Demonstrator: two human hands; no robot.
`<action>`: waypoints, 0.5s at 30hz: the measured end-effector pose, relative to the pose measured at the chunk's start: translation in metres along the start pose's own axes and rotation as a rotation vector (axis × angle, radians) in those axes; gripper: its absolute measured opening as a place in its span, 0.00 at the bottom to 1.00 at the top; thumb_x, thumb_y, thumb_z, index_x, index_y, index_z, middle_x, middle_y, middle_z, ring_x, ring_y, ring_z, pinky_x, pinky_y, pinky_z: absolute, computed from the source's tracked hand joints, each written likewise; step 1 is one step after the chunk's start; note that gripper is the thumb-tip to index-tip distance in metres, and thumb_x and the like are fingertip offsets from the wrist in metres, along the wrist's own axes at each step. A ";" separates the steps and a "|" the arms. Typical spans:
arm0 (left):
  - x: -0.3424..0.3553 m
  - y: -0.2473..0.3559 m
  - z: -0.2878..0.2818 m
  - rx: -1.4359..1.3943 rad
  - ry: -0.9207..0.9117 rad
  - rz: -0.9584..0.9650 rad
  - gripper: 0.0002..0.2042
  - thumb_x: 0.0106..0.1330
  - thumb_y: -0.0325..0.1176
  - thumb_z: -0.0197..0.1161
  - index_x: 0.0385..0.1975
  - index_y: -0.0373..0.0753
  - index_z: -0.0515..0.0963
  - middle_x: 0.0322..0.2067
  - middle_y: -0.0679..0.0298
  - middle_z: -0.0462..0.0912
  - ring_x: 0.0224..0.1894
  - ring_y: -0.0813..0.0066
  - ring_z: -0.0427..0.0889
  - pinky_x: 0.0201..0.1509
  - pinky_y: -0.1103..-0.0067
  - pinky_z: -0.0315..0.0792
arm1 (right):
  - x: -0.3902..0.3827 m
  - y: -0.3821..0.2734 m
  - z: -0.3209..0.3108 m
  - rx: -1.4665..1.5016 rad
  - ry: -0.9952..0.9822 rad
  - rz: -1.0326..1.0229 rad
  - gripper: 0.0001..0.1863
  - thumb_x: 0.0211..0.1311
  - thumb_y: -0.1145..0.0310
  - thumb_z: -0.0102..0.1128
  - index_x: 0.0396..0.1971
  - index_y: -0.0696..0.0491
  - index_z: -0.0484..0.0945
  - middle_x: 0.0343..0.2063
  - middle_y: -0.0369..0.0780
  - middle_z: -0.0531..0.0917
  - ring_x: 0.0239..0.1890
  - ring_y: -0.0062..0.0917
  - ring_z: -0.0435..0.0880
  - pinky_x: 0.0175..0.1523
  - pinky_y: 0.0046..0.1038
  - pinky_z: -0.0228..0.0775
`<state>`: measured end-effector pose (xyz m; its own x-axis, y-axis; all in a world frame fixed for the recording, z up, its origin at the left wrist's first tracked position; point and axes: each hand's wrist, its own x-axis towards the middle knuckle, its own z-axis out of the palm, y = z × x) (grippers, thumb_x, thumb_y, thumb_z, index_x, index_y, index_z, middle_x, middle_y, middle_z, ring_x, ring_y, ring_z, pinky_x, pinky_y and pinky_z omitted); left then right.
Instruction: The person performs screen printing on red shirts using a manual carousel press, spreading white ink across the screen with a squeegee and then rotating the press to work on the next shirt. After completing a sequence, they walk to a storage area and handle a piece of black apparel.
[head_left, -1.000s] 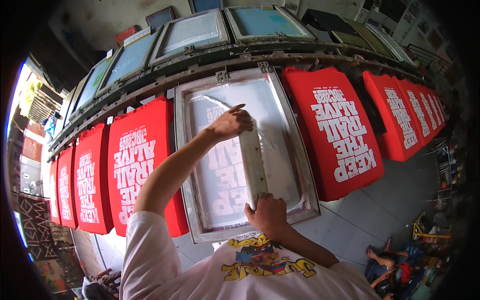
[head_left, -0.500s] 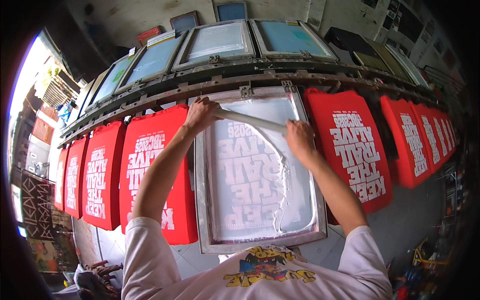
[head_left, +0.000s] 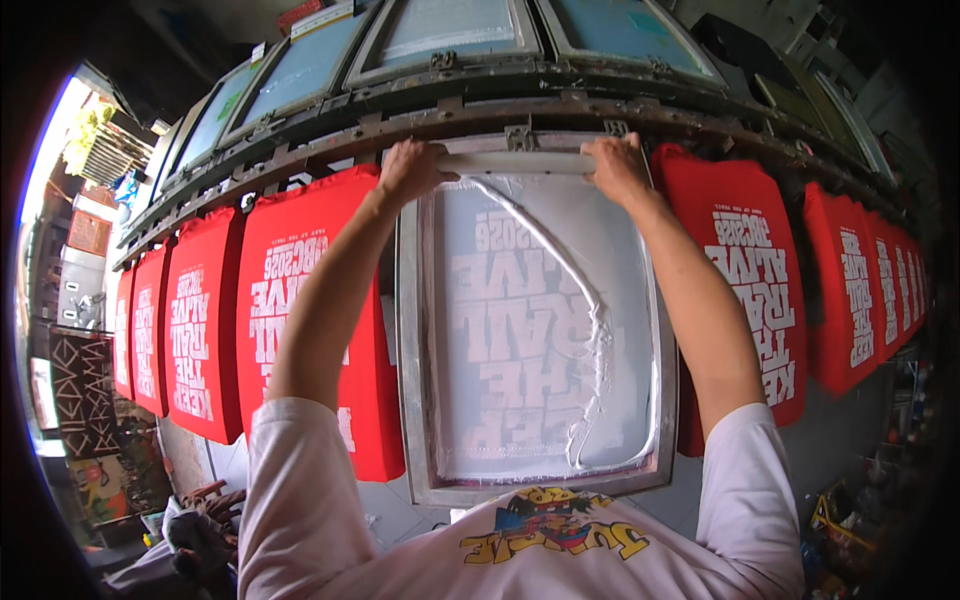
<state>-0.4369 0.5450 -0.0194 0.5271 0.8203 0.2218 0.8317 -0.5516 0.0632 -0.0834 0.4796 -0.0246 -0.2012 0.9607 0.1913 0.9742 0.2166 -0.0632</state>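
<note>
Both hands grip a pale squeegee [head_left: 518,163] by its two ends, at the far end of a silk screen [head_left: 540,330]. My left hand [head_left: 412,172] is closed round its left end, my right hand [head_left: 617,168] round its right end. The squeegee lies level, straight across the mesh. Stencilled block lettering shows through the screen. A thick, uneven line of white ink [head_left: 590,310] curves from near the squeegee's left end down the mesh, with more along the near right corner. The screen's metal frame [head_left: 408,400] surrounds it. The squeegee's lower edge is hard to make out.
Red shirts with white print hang over boards in a row, one [head_left: 320,300] left of the screen and another [head_left: 735,290] right of it. Behind runs a dark metal rail [head_left: 330,152] with hinge clamps [head_left: 519,138]. Further framed screens [head_left: 450,30] lean beyond it.
The squeegee has turned from slanting to level and moved to the screen's far edge. My right hand has gone farther away and up. The whole view has shifted, showing less of the back wall.
</note>
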 end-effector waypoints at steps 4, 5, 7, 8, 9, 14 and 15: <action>0.004 0.005 -0.025 -0.031 -0.279 0.073 0.32 0.43 0.64 0.79 0.41 0.43 0.90 0.32 0.54 0.89 0.38 0.55 0.89 0.48 0.65 0.81 | 0.017 0.012 -0.007 0.006 -0.056 -0.008 0.22 0.47 0.67 0.80 0.46 0.44 0.88 0.37 0.41 0.90 0.49 0.33 0.87 0.57 0.39 0.59; 0.000 0.009 -0.031 -0.052 -0.345 0.070 0.34 0.41 0.64 0.80 0.41 0.42 0.90 0.33 0.54 0.89 0.38 0.56 0.89 0.49 0.65 0.81 | 0.020 0.014 -0.008 -0.008 -0.106 -0.021 0.22 0.46 0.67 0.80 0.46 0.45 0.88 0.38 0.41 0.90 0.49 0.33 0.87 0.57 0.39 0.59; -0.018 0.016 -0.045 -0.091 -0.503 0.051 0.36 0.38 0.66 0.81 0.41 0.43 0.91 0.33 0.55 0.90 0.38 0.60 0.90 0.47 0.66 0.82 | 0.022 0.006 -0.011 0.003 -0.136 -0.070 0.21 0.47 0.70 0.79 0.45 0.45 0.88 0.44 0.39 0.90 0.52 0.30 0.85 0.59 0.39 0.58; -0.030 0.022 -0.049 -0.115 -0.576 0.043 0.36 0.36 0.67 0.81 0.41 0.43 0.91 0.33 0.55 0.90 0.37 0.62 0.90 0.46 0.67 0.82 | 0.019 0.002 -0.007 0.012 -0.128 -0.106 0.20 0.47 0.71 0.79 0.44 0.45 0.88 0.45 0.38 0.89 0.54 0.29 0.85 0.60 0.38 0.58; -0.045 0.026 -0.053 -0.124 -0.619 0.073 0.33 0.41 0.65 0.81 0.41 0.45 0.91 0.32 0.60 0.91 0.35 0.67 0.90 0.43 0.70 0.83 | 0.016 -0.003 -0.008 0.017 -0.115 -0.150 0.20 0.47 0.72 0.78 0.44 0.45 0.88 0.46 0.37 0.89 0.55 0.28 0.84 0.61 0.38 0.58; -0.141 0.070 -0.072 -0.409 -0.831 0.077 0.28 0.48 0.61 0.81 0.42 0.46 0.91 0.29 0.66 0.92 0.33 0.74 0.91 0.41 0.78 0.84 | -0.021 -0.035 0.003 0.114 -0.036 -0.398 0.14 0.48 0.83 0.66 0.32 0.47 0.83 0.35 0.32 0.83 0.52 0.28 0.80 0.63 0.41 0.57; -0.170 0.078 -0.075 -0.431 -0.825 0.043 0.29 0.47 0.61 0.81 0.42 0.47 0.91 0.29 0.65 0.91 0.33 0.73 0.91 0.41 0.77 0.84 | -0.029 -0.054 0.001 0.133 -0.052 -0.437 0.14 0.52 0.85 0.58 0.32 0.47 0.83 0.35 0.32 0.83 0.51 0.27 0.79 0.65 0.41 0.57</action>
<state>-0.4745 0.3514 0.0213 0.6505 0.5549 -0.5186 0.7592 -0.4567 0.4637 -0.1306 0.4404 -0.0276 -0.5983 0.7811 0.1789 0.7761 0.6204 -0.1132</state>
